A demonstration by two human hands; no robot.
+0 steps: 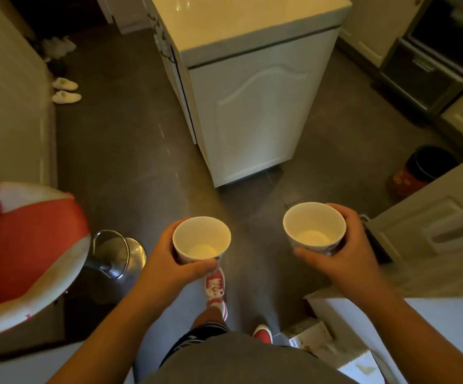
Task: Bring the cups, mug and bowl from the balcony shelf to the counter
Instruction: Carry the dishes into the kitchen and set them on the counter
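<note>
While I look down, the nearest thing I see is a red canvas shoe [215, 286] on the dark grey floor [141, 162]. Just past it, the left hand [166, 264] is wrapped round a small white round cup [201, 239], with the thumb on the near side and the fingers round the back. The right hand [344, 259] holds a second white round cup [314, 231] the same way. Both cups stand straight up with their mouths open to me, and both look empty. They are apart from each other, with bare floor showing between them, and each touches only its own hand.

Further on, across a stretch of floor, stands the white counter with a pale shiny top [247, 23]. It lies straight ahead of both cups, a bit more in front of the right one. Its top runs long and away from me, and its short near edge faces the hands. I think the right hand is a little closer to that near edge. So I would set its cup down first, by the near right corner of the countertop, then bring the left cup in beside it. I cannot see the mug, the bowl or the balcony shelf from here.
</note>
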